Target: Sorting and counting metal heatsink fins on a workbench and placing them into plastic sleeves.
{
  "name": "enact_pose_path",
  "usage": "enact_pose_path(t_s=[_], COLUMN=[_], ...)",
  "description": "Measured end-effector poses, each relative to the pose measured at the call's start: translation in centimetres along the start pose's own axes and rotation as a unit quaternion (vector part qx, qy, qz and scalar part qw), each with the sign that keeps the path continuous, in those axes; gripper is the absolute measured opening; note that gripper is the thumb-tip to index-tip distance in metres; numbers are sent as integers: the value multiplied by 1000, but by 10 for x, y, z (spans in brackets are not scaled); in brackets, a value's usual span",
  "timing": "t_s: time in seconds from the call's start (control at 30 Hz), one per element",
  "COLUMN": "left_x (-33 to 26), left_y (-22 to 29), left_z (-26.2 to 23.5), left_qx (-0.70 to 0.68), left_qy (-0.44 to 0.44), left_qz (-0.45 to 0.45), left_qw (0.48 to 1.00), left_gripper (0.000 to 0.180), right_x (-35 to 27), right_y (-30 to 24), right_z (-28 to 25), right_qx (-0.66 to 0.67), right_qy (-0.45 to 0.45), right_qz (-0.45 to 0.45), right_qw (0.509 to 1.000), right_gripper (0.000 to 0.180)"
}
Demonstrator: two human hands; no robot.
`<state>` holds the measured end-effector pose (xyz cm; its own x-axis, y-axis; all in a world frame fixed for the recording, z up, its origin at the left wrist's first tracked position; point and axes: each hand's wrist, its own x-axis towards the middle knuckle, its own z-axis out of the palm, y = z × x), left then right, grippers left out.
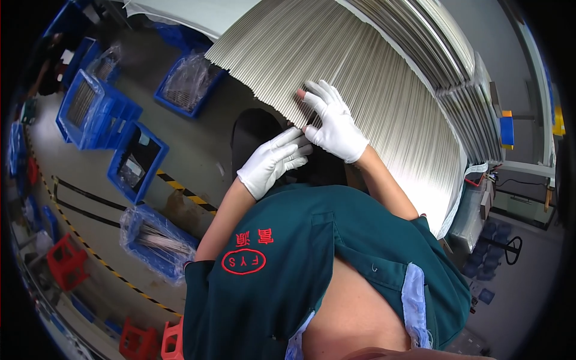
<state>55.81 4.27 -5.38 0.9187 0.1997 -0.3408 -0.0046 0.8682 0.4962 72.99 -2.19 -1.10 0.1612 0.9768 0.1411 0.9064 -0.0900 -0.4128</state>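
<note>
The right hand [336,123] lies flat and open, fingers spread, on the near ends of the rods [372,84]. The rods run long-axis away from the person, up and right. The left hand [273,161], loosely curled, holds nothing; its fingertips touch the rod ends just below the right hand.

a grey concrete floor [198,150] carries yellow-black hazard tape [186,193] in diagonal lines. blue crates [96,111] stand along the left, some lined with clear plastic. red stools [63,264] sit near the lower left edge. at the right, a grey wall [480,36] and a workbench [522,204].
</note>
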Motion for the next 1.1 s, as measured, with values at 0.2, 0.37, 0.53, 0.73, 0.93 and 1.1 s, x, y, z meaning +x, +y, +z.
enact_pose_path(t_s=[0.2,0.37,0.53,0.73,0.93,1.1], left_x=[2,0,1,2,5,7], left_y=[-2,2,0,2,-1,0], left_z=[-6,-3,-4,-4,-9,-12], left_qx=[-6,-4,-11,2,-18,-23], left_qy=[-12,-5,-10,-6,-1,-10], left_qz=[5,10,20,25,33,39], left_qw=[1000,1000,1000,1000,999,999], left_gripper=[58,59,59,60,61,62], right_x=[4,4,10,9,15,15], right_y=[-3,-3,-8,-4,-8,-5], right_z=[2,2,3,4,5,7], right_qx=[-12,14,-7,0,0,1], right_qy=[-6,0,-30,-10,-28,-38], right_qz=[-7,-2,8,-4,0,3], right_qw=[1000,1000,999,1000,1000,999], right_gripper=[61,60,66,59,64,63])
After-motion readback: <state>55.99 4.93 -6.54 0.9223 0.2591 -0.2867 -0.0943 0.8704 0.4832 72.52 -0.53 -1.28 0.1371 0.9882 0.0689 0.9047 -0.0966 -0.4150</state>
